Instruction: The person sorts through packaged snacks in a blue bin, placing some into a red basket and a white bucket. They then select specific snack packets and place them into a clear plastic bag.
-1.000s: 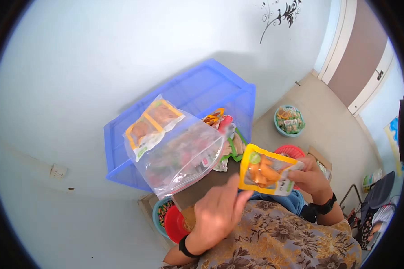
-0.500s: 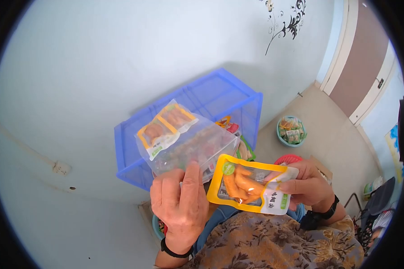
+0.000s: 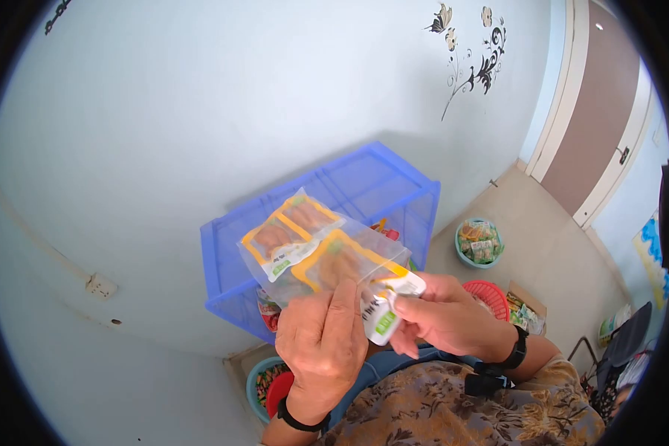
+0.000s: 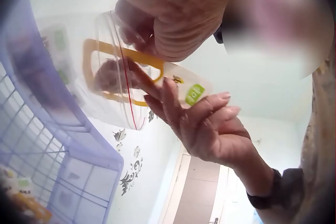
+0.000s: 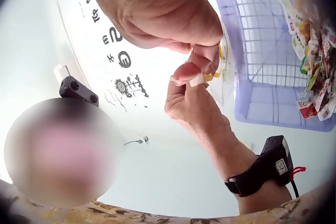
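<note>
My right hand [image 3: 453,316] pinches a yellow-and-white snack packet [image 3: 383,331] with a clear window and a green label. The packet's far end lies inside a clear zip bag [image 3: 368,230]; in the left wrist view, the red zip line of the bag [image 4: 127,85] crosses the packet [image 4: 184,85]. At the bag's mouth my left hand [image 3: 323,338] grips the bag's edge, its index finger stretched along the packet. Two more yellow-framed packets [image 3: 293,230] show at the bag's far end. The left fingertips are partly hidden in the head view.
A blue plastic basket [image 3: 323,186] stands behind the bag against the wall, with snack packets [image 5: 317,64] inside. On the floor are a teal basin [image 3: 459,249] of packets, a red basket [image 3: 502,297] and a cardboard box [image 3: 537,297]. A teal tub [image 3: 254,401] and red bowl [image 3: 275,390] sit lower left.
My right hand has moved left, bringing the snack packet from in front of my body into the bag's mouth. My left hand has gone up to the bag and taken hold of its edge.
</note>
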A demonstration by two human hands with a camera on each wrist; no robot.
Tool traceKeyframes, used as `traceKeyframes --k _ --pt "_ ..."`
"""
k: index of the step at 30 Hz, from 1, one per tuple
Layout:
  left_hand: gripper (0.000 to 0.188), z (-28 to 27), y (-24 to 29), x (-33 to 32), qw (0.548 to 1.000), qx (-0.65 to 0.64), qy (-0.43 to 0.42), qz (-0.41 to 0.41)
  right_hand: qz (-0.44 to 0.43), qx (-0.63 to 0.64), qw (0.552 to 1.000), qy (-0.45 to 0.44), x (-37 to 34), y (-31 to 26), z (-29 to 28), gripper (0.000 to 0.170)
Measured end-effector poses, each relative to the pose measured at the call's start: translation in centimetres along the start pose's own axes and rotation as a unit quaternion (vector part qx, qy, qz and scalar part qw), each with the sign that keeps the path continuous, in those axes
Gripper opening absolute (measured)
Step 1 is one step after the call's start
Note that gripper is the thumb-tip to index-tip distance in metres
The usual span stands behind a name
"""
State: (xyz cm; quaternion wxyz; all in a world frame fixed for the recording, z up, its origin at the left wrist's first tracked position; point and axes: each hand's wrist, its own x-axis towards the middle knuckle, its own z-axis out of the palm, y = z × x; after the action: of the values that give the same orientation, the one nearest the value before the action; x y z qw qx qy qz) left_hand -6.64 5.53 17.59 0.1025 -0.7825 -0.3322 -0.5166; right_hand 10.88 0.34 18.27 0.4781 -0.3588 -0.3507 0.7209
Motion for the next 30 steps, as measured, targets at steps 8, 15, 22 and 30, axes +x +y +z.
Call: traceKeyframes --k 8,15,22,30 --pt "0.025 0.2 -0.5 -0.3 1.000 -0.011 0.021 0.002 -0.115 0.065 0.991 -0.028 6.2 1.8 0.8 0.027" --pt "0.025 -0.1 -0.7 -0.1 1.000 -0.023 0.010 -0.015 -0.076 0.053 0.995 0.040 4.8 1.1 1.7 0.025" --pt "0.026 0.0 -0.9 -0.2 0.999 -0.027 0.002 -0.025 -0.081 0.083 0.993 0.013 0.7 0.7 -0.2 0.027" --pt "0.026 0.3 -0.5 0.0 0.999 -0.026 0.013 -0.021 -0.074 0.090 0.993 0.023 -1.2 0.9 -0.5 0.027"
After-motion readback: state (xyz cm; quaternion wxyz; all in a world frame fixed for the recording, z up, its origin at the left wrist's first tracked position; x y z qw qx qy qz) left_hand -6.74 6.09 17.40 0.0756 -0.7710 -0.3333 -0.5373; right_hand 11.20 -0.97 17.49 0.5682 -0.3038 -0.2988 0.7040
